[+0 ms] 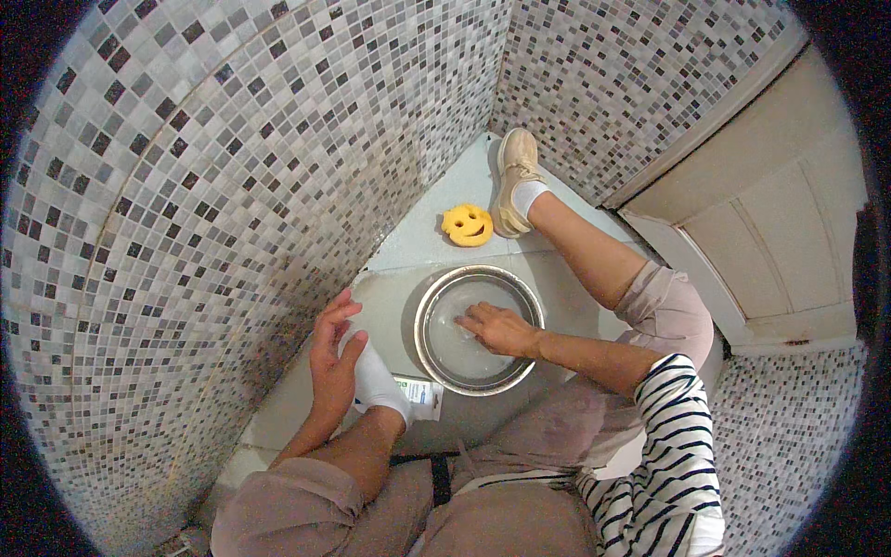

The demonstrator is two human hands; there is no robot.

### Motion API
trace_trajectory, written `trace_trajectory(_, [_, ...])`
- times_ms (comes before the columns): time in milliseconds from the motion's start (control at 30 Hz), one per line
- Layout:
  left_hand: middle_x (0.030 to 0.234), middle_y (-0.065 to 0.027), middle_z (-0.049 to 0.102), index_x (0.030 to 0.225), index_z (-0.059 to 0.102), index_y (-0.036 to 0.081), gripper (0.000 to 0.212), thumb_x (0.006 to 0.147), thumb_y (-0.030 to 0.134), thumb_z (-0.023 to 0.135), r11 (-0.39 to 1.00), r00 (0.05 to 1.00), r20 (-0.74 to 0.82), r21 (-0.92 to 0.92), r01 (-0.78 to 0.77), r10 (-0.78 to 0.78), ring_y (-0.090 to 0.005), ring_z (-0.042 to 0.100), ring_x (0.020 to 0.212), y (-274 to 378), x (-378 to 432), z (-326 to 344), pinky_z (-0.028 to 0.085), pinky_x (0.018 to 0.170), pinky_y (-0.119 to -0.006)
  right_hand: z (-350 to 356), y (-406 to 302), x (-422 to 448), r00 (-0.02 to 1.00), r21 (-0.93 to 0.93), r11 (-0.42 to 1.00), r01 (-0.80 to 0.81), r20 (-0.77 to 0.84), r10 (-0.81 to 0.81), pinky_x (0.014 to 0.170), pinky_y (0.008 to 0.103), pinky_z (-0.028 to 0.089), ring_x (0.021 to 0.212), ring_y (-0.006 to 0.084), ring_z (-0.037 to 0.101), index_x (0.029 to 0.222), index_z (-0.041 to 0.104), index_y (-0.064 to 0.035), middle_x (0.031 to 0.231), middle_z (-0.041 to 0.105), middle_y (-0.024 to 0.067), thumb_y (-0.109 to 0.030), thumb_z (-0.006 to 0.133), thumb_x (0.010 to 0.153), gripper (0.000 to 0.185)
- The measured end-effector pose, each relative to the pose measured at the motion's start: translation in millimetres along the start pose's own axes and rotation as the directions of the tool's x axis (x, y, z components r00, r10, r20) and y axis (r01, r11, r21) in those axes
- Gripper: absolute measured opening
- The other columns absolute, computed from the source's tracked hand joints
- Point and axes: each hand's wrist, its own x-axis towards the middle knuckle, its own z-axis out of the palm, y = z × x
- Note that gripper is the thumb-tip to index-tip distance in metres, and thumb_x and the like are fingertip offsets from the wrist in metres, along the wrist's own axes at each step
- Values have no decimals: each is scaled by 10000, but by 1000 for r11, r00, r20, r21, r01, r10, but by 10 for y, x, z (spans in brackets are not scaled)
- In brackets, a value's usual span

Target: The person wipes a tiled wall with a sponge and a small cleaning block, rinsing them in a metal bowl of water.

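Observation:
A round metal basin (422, 341) of cloudy water (452, 348) stands on the floor in front of me. My right hand (502, 330) reaches over its right rim, with its fingertips at the water. Whether they hold anything there is unclear. My left hand (335, 348) is raised left of the basin, thumb and fingers apart, with nothing in it. Next to it is my left foot in a white sock (379, 379), without a visible shoe. Beyond the basin lies a yellow smiley-face sponge (468, 225).
My right foot, in a beige lace-up shoe (516, 157), rests near the wall corner. Mosaic-tiled walls (278, 139) close in on the left and ahead. A panelled door (752, 237) is at the right. A white packet bearing print (426, 398) lies by the basin.

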Motion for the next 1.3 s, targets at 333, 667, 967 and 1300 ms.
trace_trajectory(333, [1435, -105, 425, 1169, 574, 119, 352, 832, 20, 598, 1000, 1000, -16, -18, -6, 5, -236, 391, 1323, -19, 12, -6, 314, 1062, -401, -459, 139, 389, 888, 894, 208, -397, 318, 333, 822, 316, 523, 951, 179, 622, 1277, 544, -42, 991, 617, 66, -69, 669, 840, 456])
trace_trajectory(667, [1431, -107, 427, 1157, 585, 111, 339, 830, 25, 606, 999, 1000, -26, -50, 14, -15, -236, 395, 1319, -18, 19, -1, 320, 1064, -393, -533, 140, 348, 884, 876, 193, -442, 388, 262, 847, 329, 536, 999, 180, 607, 1293, 486, -56, 1130, 578, 79, -60, 653, 837, 486])
trace_trajectory(967, [1427, -99, 427, 1159, 587, 122, 325, 841, 55, 610, 999, 1000, -24, -49, 16, -17, -231, 403, 1306, 5, 26, -14, 322, 1059, -389, -238, -87, 165, 974, -34, 988, -151, 164, 154, 984, 457, 392, 1153, 333, 511, 1321, 456, -75, 1230, 547, 172, -154, 751, 726, 670])
trace_trajectory(1300, [1437, -102, 417, 1156, 588, 127, 331, 837, 47, 617, 998, 999, -20, -53, 41, -42, -229, 400, 1309, -19, 19, -21, 321, 1057, -387, -241, 62, 288, 879, 588, 655, -475, 274, 391, 905, 380, 479, 1064, 214, 562, 1253, 520, -73, 1096, 586, 85, -98, 689, 813, 472])
